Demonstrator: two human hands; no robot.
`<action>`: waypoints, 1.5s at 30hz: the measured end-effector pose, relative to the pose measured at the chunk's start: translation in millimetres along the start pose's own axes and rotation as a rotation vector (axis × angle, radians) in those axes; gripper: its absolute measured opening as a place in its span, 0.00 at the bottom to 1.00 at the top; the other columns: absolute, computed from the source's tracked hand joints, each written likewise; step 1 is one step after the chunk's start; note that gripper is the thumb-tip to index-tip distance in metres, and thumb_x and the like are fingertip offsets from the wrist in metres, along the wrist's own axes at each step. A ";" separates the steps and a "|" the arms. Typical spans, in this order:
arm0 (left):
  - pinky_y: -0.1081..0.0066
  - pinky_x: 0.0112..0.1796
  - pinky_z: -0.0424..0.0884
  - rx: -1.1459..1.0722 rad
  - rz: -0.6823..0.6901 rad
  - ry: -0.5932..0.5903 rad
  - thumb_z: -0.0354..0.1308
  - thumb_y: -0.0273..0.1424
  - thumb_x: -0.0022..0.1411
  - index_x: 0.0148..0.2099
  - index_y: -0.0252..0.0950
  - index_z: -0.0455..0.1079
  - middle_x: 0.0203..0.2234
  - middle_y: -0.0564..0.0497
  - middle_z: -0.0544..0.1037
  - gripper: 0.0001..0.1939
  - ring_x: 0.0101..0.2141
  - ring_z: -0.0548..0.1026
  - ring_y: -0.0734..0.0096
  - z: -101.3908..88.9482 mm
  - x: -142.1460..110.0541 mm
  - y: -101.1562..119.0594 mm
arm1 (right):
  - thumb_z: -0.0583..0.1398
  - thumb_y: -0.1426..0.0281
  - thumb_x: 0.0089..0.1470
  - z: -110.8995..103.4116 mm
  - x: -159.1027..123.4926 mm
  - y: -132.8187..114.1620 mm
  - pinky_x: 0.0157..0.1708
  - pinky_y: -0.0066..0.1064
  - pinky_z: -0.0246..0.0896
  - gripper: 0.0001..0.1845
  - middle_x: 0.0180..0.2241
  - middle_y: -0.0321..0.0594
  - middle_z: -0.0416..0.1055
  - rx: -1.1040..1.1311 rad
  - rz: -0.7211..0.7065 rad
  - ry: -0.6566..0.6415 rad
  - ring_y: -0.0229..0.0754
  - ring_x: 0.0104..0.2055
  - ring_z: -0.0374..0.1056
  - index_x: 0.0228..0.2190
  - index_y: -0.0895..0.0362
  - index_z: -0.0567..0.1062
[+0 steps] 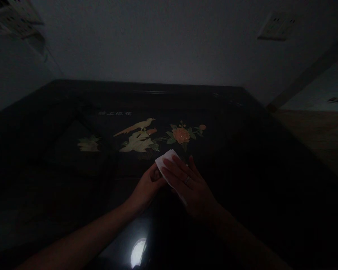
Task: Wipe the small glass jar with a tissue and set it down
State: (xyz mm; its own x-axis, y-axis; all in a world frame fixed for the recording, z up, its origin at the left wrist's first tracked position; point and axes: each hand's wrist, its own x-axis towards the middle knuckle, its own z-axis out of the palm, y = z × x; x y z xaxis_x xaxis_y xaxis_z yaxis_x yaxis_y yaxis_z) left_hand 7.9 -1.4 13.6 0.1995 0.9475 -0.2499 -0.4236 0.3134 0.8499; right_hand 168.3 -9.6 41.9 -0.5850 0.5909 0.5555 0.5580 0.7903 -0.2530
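Observation:
A folded white tissue (pixel 169 154) is between my two hands, low over the glossy black surface, close to the inlaid flower. My right hand (pixel 193 187), with a ring on one finger, lies over the tissue, its fingers stretched along it and pressing it from above. From the left, my left hand (pixel 148 185) meets the tissue's edge with curled fingers and thumb; its fingertips are partly hidden under the tissue. In front of the hands, the black panel shows an inlaid pale bird (pixel 138 126) and an orange flower (pixel 181 135) with green leaves.
The dark furniture top (pixel 242 150) stretches wide around my hands and meets a grey wall (pixel 157 45) behind. Wall sockets (pixel 278 26) are at upper right, more (pixel 15 20) at upper left. A wooden floor (pixel 312 131) shows at right. Light is very dim.

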 end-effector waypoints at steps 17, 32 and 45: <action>0.57 0.56 0.63 -0.133 0.015 -0.121 0.67 0.45 0.48 0.52 0.33 0.71 0.53 0.39 0.73 0.32 0.55 0.67 0.52 -1.6 -0.3 5.1 | 0.51 0.57 0.62 3.1 2.9 9.5 0.63 0.48 0.48 0.24 0.57 0.41 0.67 0.962 0.847 0.286 0.46 0.61 0.60 0.55 0.53 0.69; 0.68 0.50 0.69 -0.109 -0.036 -0.007 0.68 0.39 0.51 0.45 0.35 0.73 0.42 0.45 0.79 0.20 0.46 0.75 0.62 -3.1 1.2 2.7 | 0.47 0.78 0.63 11.0 -5.1 -5.5 0.65 0.47 0.44 0.33 0.65 0.41 0.49 0.277 0.130 0.067 0.42 0.68 0.39 0.65 0.51 0.42; 0.64 0.52 0.66 -0.106 -0.008 -0.029 0.71 0.39 0.45 0.51 0.35 0.70 0.43 0.44 0.78 0.31 0.46 0.75 0.61 2.1 0.7 3.0 | 0.45 0.77 0.64 6.6 -2.3 0.8 0.66 0.46 0.41 0.31 0.65 0.38 0.51 0.271 0.261 0.110 0.40 0.67 0.44 0.65 0.47 0.45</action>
State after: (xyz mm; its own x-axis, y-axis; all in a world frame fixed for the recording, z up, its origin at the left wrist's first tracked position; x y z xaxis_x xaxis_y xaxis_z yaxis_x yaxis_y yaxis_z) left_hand 8.6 0.0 17.0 0.2278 0.9432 -0.2420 -0.5124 0.3274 0.7939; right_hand 166.2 -9.3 35.2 -0.3686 0.7687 0.5227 0.4957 0.6382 -0.5890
